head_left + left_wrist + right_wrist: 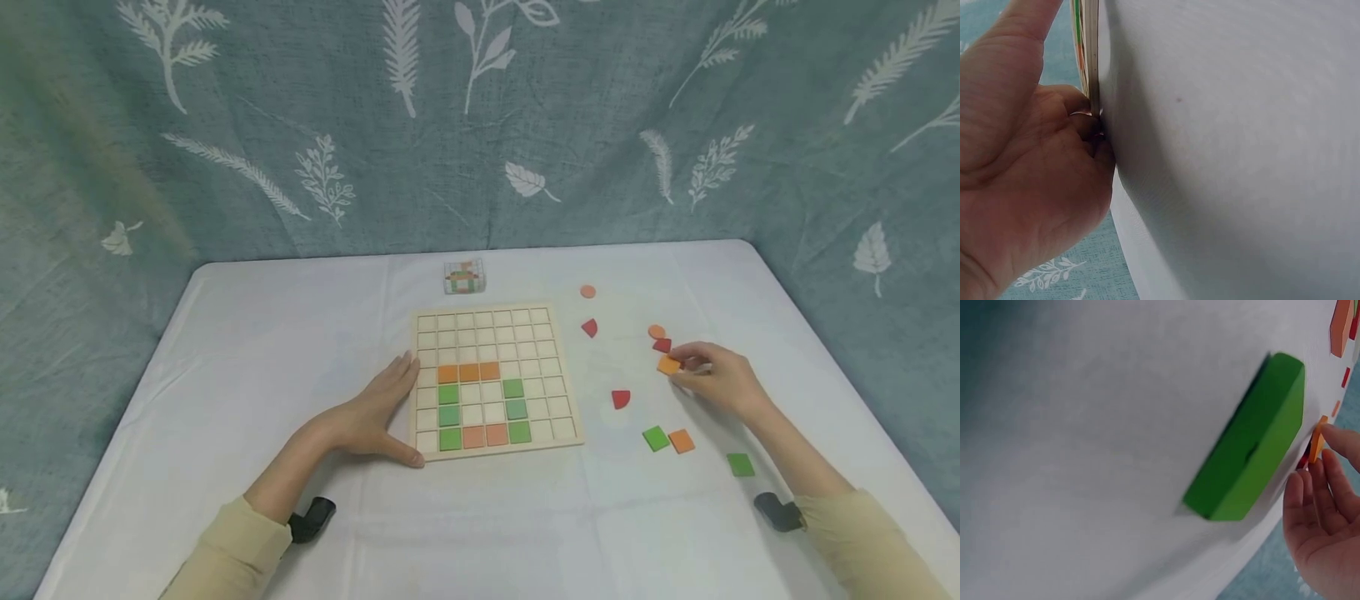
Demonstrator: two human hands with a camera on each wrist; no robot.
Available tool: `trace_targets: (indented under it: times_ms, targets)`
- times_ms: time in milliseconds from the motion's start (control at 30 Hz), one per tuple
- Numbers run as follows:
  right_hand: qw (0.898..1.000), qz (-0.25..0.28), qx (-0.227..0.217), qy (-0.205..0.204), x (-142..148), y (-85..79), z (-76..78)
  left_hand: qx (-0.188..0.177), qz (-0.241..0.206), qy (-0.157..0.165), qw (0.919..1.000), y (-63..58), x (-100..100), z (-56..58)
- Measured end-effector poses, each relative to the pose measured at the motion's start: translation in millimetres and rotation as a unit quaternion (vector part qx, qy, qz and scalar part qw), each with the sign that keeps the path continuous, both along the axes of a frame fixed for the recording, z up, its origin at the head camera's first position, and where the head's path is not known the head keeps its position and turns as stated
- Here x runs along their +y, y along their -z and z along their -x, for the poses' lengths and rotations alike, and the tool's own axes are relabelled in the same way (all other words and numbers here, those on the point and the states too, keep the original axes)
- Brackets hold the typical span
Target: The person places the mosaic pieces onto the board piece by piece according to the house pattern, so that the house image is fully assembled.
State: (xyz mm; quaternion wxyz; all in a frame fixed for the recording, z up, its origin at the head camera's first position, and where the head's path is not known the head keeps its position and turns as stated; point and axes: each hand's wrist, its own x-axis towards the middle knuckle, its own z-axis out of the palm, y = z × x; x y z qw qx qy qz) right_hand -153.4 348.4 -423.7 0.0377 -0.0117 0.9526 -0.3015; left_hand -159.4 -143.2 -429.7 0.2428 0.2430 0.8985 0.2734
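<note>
While the left hand (375, 414), fingers extended and thumb spread, rests against the left edge of the gridded board (531, 367) | right hand (718, 379) pinches an orange tile (667, 365) (just beside a red piece (662, 344)), right of the board | white surface (480, 529): loose green tiles (656, 438) nearer the person

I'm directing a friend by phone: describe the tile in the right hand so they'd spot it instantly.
On the white-covered table, find the gridded board, then look right to the loose pieces. Among them the right hand pinches a square orange tile beside a red piece. The other loose orange square lies untouched beside a green tile; only this one is held.
</note>
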Motion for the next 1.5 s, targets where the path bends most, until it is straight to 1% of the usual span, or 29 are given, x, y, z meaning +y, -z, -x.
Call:
trace_targets:
  times_ms: [267, 433, 567, 700, 833, 967, 1067, 1233, 1400, 1500]
  targets:
    - [0.999, -0.003, 0.017, -0.031, -7, -2.1, 8.6, 0.006, -0.003, -0.007, 1.0000, -0.9, -3, -0.3]
    - [0.998, -0.002, 0.020, -0.052, -10, -0.4, 9.6, 0.005, -0.004, -0.011, 0.9999, -2.0, -4, -1.4]
    - [0.998, 0.001, 0.026, -0.059, -14, 1.4, 10.0, 0.005, -0.003, -0.012, 0.9999, -2.6, -4, -2.2]
    - [0.998, 0.017, 0.029, -0.062, -22, 2.1, 14.1, 0.004, 0.000, -0.012, 0.9999, -2.3, -4, -2.4]
    - [0.997, 0.041, 0.013, -0.060, -44, -0.2, 19.2, 0.004, -0.002, -0.010, 0.9999, -1.2, -5, -2.0]
    - [0.995, 0.069, -0.004, -0.074, -74, -1.7, 24.0, 0.004, -0.002, -0.010, 0.9999, -1.6, -4, -2.3]
    - [0.990, 0.090, -0.011, -0.104, -97, -2.1, 27.1, 0.001, -0.003, -0.009, 1.0000, -2.3, -4, -2.8]
    - [0.981, 0.098, -0.008, -0.164, -131, -0.5, 33.8, 0.001, -0.005, -0.005, 1.0000, -2.6, -3, -2.8]
    - [0.974, 0.105, -0.019, -0.201, -157, 0.3, 38.6, 0.001, -0.005, 0.000, 1.0000, -1.9, -2, -1.7]
    - [0.970, 0.095, -0.005, -0.224, -167, 2.9, 42.3, 0.000, -0.007, 0.002, 1.0000, -1.1, -2, -0.9]
